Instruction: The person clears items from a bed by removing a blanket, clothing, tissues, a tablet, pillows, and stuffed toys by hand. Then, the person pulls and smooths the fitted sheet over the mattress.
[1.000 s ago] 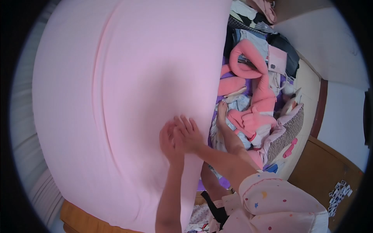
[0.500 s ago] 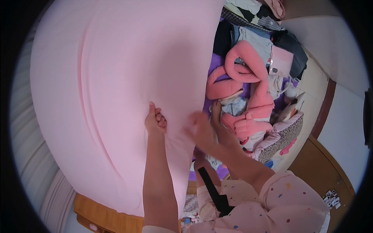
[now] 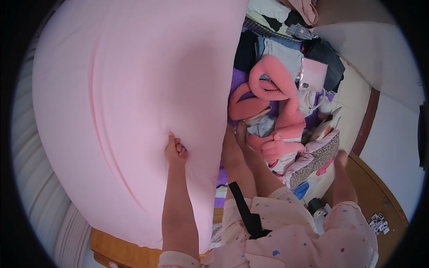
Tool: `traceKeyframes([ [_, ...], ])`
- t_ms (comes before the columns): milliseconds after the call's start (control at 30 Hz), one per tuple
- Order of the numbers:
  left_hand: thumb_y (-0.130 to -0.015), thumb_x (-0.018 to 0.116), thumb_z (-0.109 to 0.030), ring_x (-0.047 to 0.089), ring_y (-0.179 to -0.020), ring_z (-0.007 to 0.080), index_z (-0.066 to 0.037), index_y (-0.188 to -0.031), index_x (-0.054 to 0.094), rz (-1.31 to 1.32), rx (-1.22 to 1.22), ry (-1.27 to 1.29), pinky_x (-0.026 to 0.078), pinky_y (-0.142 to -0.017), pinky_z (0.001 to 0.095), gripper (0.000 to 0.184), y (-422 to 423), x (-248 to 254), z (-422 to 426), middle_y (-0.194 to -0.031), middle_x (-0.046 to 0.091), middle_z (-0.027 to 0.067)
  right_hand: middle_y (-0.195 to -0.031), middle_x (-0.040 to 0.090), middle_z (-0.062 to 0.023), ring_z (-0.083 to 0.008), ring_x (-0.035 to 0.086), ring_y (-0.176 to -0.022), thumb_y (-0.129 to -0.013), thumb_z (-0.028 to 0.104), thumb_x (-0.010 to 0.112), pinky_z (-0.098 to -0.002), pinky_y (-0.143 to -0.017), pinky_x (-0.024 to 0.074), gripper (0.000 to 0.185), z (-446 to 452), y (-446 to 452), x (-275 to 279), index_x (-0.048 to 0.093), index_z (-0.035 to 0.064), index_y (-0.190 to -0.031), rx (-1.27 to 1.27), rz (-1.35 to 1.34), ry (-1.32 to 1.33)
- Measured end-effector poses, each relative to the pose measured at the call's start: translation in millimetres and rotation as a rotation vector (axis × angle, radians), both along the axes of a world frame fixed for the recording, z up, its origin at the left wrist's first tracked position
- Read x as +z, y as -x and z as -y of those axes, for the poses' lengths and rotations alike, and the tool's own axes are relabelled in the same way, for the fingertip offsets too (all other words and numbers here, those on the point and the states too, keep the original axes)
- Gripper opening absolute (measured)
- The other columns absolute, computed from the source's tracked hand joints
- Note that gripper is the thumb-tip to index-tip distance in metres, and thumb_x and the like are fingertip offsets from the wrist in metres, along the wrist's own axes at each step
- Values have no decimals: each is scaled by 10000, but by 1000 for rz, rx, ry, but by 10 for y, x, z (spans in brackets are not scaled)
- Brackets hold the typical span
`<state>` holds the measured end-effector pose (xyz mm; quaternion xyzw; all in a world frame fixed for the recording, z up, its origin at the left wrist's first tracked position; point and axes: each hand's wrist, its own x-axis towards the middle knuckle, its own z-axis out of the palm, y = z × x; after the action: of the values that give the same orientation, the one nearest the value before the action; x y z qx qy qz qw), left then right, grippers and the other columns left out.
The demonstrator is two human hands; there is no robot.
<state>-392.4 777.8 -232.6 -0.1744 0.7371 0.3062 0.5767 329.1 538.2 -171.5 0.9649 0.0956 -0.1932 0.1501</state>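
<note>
My left hand [image 3: 176, 149] rests on the pink bed sheet [image 3: 134, 89], its fingers curled into the palm and the thumb pointing away from me. Nothing shows in that closed hand. Slight creases run through the sheet around it. Out to the far right, my right hand [image 3: 341, 157] is raised away from the bed, close in view to the leopard-print cushion [image 3: 319, 163] and the brown wooden furniture [image 3: 371, 187]. Its fingers are too foreshortened to make out.
Beside the bed lie a coral-pink stuffed toy [image 3: 286, 120], folded jeans [image 3: 281, 56], a pink packet [image 3: 313, 73] and a dark bag [image 3: 328, 60]. My legs [image 3: 239, 161] stand between bed and pile. A pleated curtain [image 3: 35, 165] hangs at left.
My right hand has swung from above the bed's edge out to the far right. My left hand stays closed on the sheet, slightly nearer to me in view.
</note>
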Motion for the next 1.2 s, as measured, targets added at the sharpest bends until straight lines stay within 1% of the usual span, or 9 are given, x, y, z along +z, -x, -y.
traceKeyframes([
  [67,-857,632,-587,225,-322,92,-138,-715,517,15,-9,20,156,-311,252,485,-3,-36,12,-435,323,-47,-1185,629,-184,-349,597,-1111,-898,225,583,-435,-940,467,438,-214,264,650,523,63,-1300,121,342,292],
  [133,-868,628,-573,245,-318,93,-137,-703,513,-4,-25,0,156,-308,252,480,-2,-22,6,-437,331,-45,-1156,643,-187,-347,599,-1115,-884,233,617,-414,-955,467,459,-232,-65,545,525,53,-1297,421,315,-48],
  [200,-872,637,-552,253,-318,98,-116,-700,513,-20,-23,-22,165,-307,260,484,6,-42,28,-442,344,-34,-1204,615,-202,-313,627,-1082,-909,112,558,-376,-882,511,376,-1230,653,191,523,18,-1271,457,-65,-331],
  [233,-876,645,-530,260,-318,103,-96,-696,514,-39,-30,-33,175,-305,267,488,15,-24,30,-448,357,-23,-1015,673,-130,-263,665,-907,-907,136,462,-387,-733,529,296,-1654,1037,-293,560,22,-1162,208,-562,-812],
  [267,-876,645,-530,260,-318,103,-96,-696,514,-33,-20,-50,175,-305,267,488,10,5,33,-448,357,-23,-958,673,-78,-189,659,-841,-882,127,515,-348,-609,514,198,-2612,2103,113,612,40,-1030,177,-676,-634],
  [300,-889,631,-520,263,-311,107,-94,-693,513,-31,-21,-50,175,-297,269,483,0,30,37,-444,358,-19,-929,673,-42,-173,661,-818,-877,127,558,-293,-583,506,112,-2869,2280,-685,645,61,-900,802,-680,-653],
  [400,-919,594,-499,258,-291,116,-86,-681,507,-27,-20,-37,176,-287,267,485,0,8,11,-432,358,-13,-632,583,-34,-107,548,-520,-954,438,569,-244,-453,437,451,-4431,4142,-215,594,72,-691,8,-1290,-781],
  [500,-926,592,-484,261,-286,119,-77,-672,501,-41,-11,-17,183,-282,272,488,3,17,-13,-422,354,-10,-507,516,-43,-128,436,-352,-938,483,573,-261,-339,325,543,-5051,4797,-497,556,49,-611,-223,-1455,-749],
  [1200,-968,556,-298,386,-411,90,-58,-669,503,-433,-110,-100,295,-374,255,387,-1129,738,-1133,-525,450,19,-450,510,-56,-136,463,-342,-912,522,586,-273,-321,331,624,-5294,4751,-591,530,56,-500,-145,-1253,-547],
])
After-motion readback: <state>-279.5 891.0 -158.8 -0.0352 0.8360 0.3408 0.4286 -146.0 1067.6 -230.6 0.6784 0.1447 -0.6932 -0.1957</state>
